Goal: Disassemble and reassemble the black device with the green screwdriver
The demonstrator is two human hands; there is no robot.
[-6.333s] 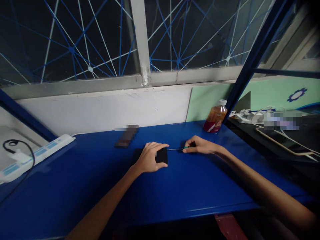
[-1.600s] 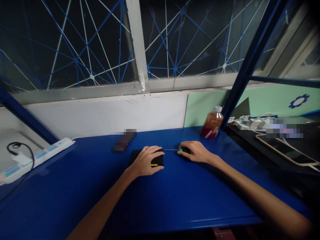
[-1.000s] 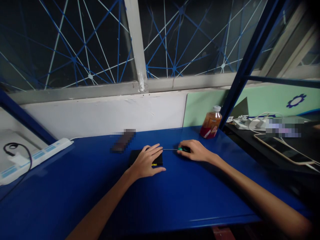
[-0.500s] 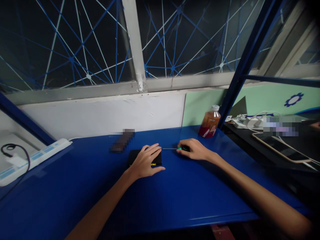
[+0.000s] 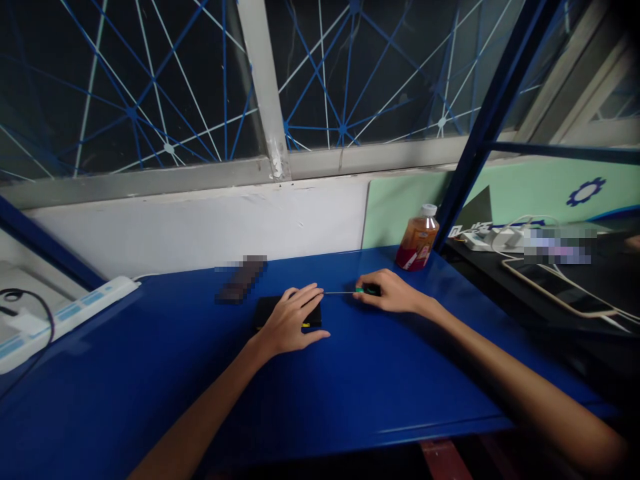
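Note:
My left hand (image 5: 295, 317) lies flat with fingers outstretched on top of a flat black box (image 5: 265, 310), which has a small yellow mark on its near edge. Much of the box is hidden beneath that hand. In my right hand (image 5: 393, 291) is a screwdriver (image 5: 340, 292) with a green and black handle, held level just above or on the table. Its thin metal shaft points left, and the tip reaches the box's right side by my left fingertips. Whether the tip sits in anything cannot be made out.
On the blue table (image 5: 350, 387) a blurred dark oblong object (image 5: 243, 280) lies behind the box. A drink bottle (image 5: 419, 238) stands at the back right, a white power strip (image 5: 70, 320) lies left. A phone (image 5: 557, 287) and cables lie on the black table at right.
The whole view has shifted slightly. Both hands, the box and the screwdriver keep almost the same places relative to each other.

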